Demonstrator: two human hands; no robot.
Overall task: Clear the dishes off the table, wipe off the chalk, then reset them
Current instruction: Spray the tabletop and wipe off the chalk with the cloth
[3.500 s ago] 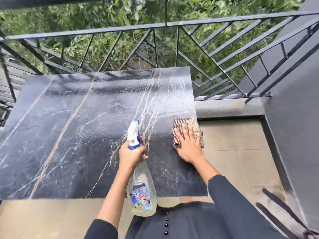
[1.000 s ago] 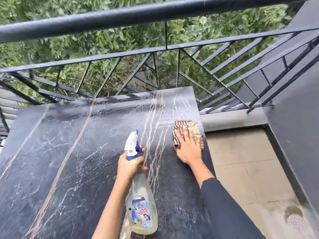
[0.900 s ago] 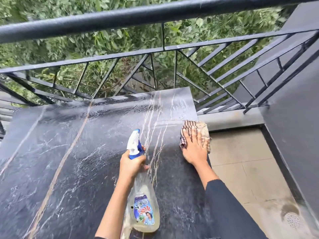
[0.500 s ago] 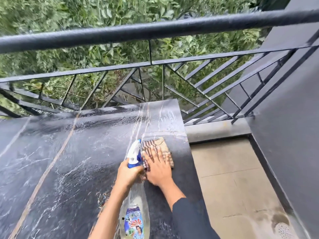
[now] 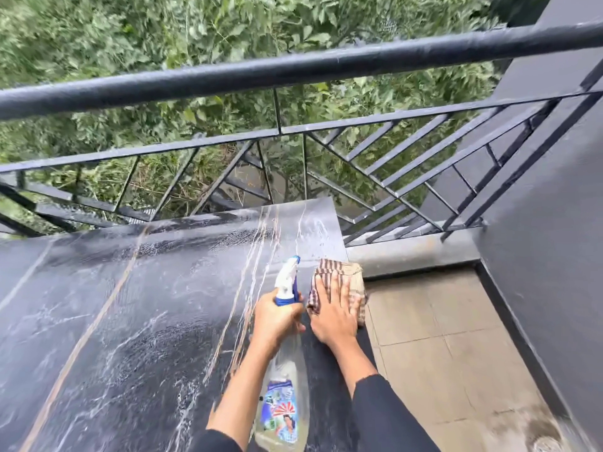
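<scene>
Table: the dark marble table [image 5: 137,321] is the landmark here; its top is bare of dishes and gleams wet, with streaks and beads of liquid across it.
Right hand: the right hand [image 5: 334,316] lies flat, fingers spread, pressing a striped cloth [image 5: 339,275] onto the table at its right edge, near the far right corner; part of the cloth hangs past that edge.
Left hand: the left hand [image 5: 277,321] is curled tight around the neck of a spray bottle [image 5: 287,370], just left of the cloth, nozzle aimed away across the table top, the clear body hanging down toward the person.
Dishes: none in sight on or beside the table, so I cannot tell where they wait.
Chalk: I cannot pick out any marks among the pale veins and the wet sheen.
Step in hand: by my reckoning, the wiping stage, with clearing done.
Next move: likely sweeping the cloth leftward from the right edge over the wet top, keeping firm pressure, until it is clean and dry enough to take the dishes back.
Beyond: a black railing [image 5: 293,70] stands behind the table's far edge.
</scene>
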